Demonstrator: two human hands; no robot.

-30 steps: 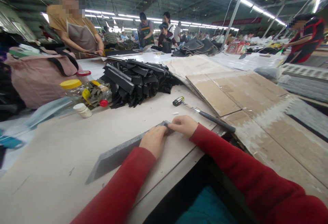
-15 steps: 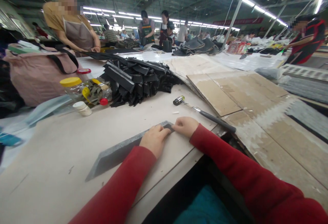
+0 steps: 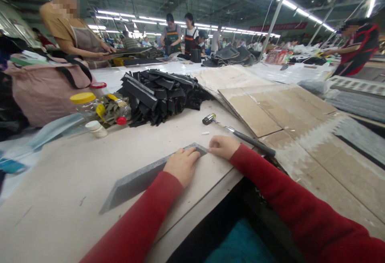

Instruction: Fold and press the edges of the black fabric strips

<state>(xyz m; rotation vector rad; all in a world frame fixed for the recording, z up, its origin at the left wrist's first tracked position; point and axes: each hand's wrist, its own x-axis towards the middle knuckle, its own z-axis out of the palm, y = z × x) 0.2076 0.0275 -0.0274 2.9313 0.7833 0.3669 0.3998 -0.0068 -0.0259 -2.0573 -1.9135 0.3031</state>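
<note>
**Both hands at the right end of a grey strip**

From my remote seat, through the head camera, I see the strip [image 3: 132,184] lying slantwise on the bench [image 3: 60,186], close to the near edge, its long side running roughly along that edge. My left hand [image 3: 182,166] rests on it near the right end, fingers close together and slightly bent; I can't tell whether they grip anything underneath. My right hand [image 3: 224,147] is at the pointed right tip, fingers curled in, thumb and forefinger brought together there; whether the tip is caught between them I can't make out.

Just beyond the right hand lies a small white stick [image 3: 205,133]. A mallet [image 3: 240,135] slants beside the bench's right edge, head toward the far side. A heap of dark strips [image 3: 162,94] sits at the far edge, with a yellow-lidded jar [image 3: 87,108] and a white bottle [image 3: 96,129] toward the far left corner. Cardboard [image 3: 303,108] covers the area past the right edge.
</note>
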